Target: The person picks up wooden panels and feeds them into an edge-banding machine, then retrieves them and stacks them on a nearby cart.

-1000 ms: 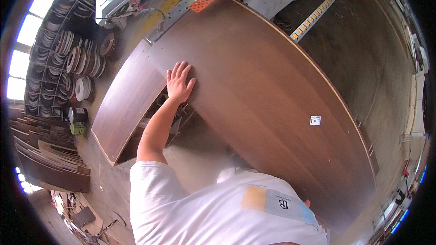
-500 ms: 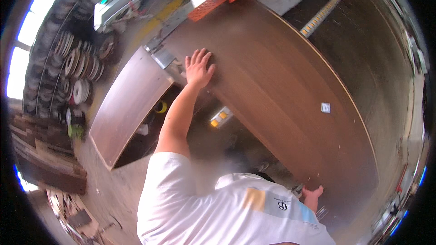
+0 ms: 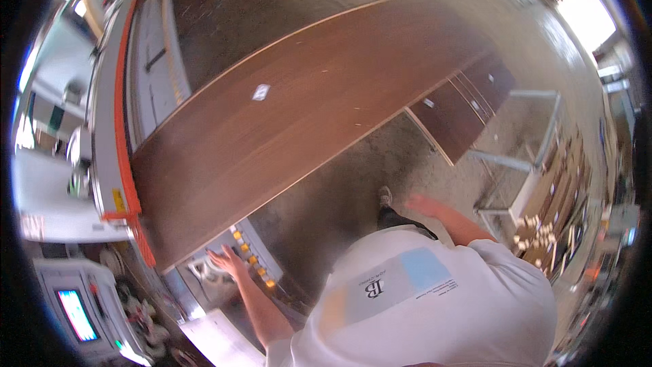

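Dark brown woodgrain panel (image 3: 305, 115), orange machine rail (image 3: 122, 129), white shirt (image 3: 435, 306), yellow buttons (image 3: 252, 259).

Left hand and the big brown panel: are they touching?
Apart. The head view shows the left hand open below the brown panel, by the row of lit buttons, with a gap to the panel's edge.

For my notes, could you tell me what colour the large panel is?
Dark brown wood grain, on the large panel; the head view shows it.

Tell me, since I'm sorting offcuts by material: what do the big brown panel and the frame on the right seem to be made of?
The big brown panel looks like wood-grain laminated board: streaked matte brown face, pale thin edge. The frame looks like grey painted metal tubing, though the blur leaves that open.
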A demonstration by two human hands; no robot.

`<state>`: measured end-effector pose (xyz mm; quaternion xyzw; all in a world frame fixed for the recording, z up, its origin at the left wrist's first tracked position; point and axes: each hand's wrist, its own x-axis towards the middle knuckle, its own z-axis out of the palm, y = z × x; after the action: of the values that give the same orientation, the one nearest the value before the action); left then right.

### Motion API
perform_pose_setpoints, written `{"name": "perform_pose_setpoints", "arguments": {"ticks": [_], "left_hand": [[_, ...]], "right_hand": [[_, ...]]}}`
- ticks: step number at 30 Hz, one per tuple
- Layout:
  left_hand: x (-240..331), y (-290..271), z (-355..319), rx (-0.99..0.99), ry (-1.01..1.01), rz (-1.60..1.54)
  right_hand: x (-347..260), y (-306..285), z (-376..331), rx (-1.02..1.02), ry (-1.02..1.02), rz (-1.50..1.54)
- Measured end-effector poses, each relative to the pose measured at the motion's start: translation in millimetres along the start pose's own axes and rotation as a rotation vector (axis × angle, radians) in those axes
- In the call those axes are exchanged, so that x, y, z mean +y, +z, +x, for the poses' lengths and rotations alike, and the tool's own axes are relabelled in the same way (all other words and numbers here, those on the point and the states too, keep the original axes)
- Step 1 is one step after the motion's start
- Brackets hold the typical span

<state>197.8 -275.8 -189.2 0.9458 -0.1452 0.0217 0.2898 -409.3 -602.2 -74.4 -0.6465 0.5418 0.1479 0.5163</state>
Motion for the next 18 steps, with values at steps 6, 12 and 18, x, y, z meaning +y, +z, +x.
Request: {"name": "perform_pose_setpoints", "arguments": {"ticks": [6, 12, 18], "left_hand": [[-31, 20, -30, -0.658, -0.993, -0.890], [8, 9, -27, -0.559, -0.984, -0.706], [5, 3, -31, -0.489, -0.978, -0.657]], "right_hand": [[93, 81, -106, -0.070, -0.181, 0.811], [186, 142, -81, -0.008, 0.166, 1.175], [268, 130, -57, -0.009, 0.103, -0.008]]}}
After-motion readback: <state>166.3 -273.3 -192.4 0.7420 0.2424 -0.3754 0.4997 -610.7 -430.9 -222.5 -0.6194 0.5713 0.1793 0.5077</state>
